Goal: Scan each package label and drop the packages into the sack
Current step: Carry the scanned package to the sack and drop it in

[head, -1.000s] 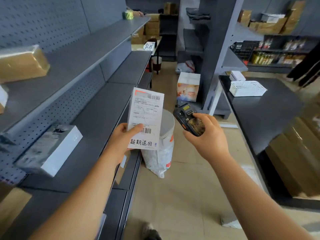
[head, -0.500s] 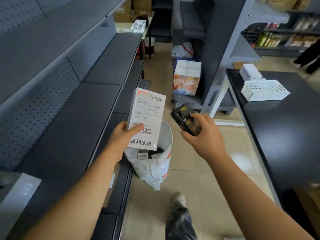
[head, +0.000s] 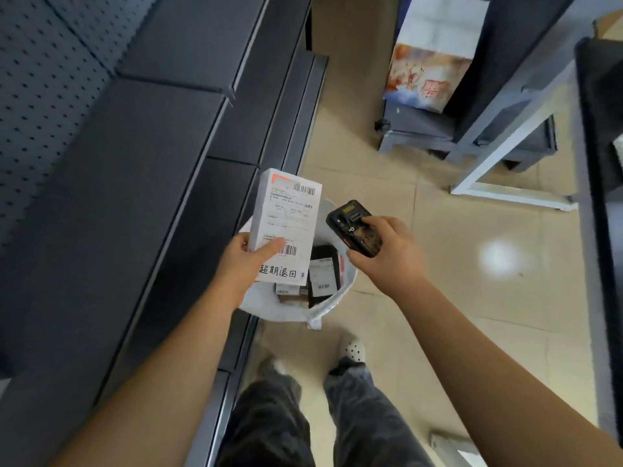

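My left hand (head: 244, 262) grips a white box package (head: 286, 224) by its lower left corner, label up, with barcodes and handwritten characters showing. The package hangs directly over the open white sack (head: 323, 308) on the floor. Inside the sack lie several dark and white labelled packages (head: 322, 276). My right hand (head: 387, 256) holds a black handheld scanner (head: 354, 227), its head pointing toward the package from the right, a short gap apart.
Dark grey shelving (head: 141, 156) runs along the left, its lower edge touching the sack. A printed carton (head: 435, 55) stands on a low grey base ahead. A dark counter (head: 600, 163) borders the right. My legs and shoes (head: 352, 348) stand on beige tiles.
The view has tilted down and closed in on the sack. The package and scanner now sit over the sack's mouth, and its contents have come into view.
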A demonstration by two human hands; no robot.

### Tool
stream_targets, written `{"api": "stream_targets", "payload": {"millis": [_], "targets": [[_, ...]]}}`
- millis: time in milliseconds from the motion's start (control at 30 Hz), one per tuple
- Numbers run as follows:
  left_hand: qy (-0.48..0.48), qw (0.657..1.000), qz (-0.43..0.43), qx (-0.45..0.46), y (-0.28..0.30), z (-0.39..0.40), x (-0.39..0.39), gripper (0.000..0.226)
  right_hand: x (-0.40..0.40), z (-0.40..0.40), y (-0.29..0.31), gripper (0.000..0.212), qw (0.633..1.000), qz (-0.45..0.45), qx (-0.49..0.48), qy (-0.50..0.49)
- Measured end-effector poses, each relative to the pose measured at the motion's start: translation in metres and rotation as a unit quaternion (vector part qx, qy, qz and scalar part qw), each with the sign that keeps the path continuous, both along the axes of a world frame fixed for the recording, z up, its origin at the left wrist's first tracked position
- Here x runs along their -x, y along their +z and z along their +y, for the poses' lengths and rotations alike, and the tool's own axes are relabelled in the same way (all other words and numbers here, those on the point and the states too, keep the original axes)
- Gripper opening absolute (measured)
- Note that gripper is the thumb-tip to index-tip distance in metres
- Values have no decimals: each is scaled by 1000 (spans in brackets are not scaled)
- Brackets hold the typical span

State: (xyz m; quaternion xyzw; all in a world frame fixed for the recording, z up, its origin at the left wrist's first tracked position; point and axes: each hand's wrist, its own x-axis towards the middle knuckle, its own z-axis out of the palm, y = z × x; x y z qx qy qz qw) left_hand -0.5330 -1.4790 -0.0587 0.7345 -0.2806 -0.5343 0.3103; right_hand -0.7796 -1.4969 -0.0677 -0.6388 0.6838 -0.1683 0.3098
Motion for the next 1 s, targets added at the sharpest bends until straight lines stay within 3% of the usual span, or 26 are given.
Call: {"api": "stream_targets", "payload": {"millis": [367, 500, 633, 767, 1000], "targets": [[-84, 989, -60, -105, -126, -39, -48, 67, -62, -31, -85, 64, 990, 54, -127, -12], [-101, 984, -59, -134, -165, -46, -50, 62, -66, -35, -112, 65, 986, 86, -143, -22], [-103, 981, -58, -156, -201, -48, -42, 85, -50, -34, -130, 65, 982, 123, -139, -41], [-67, 982, -71, -160, -239, -47, -29, 65, -34, -33, -142, 64, 982, 139, -120, -43], [-40, 983, -99, -152, -307, -58, -8, 54, -27, -29, -160, 61, 989, 138, -56, 2]]}}
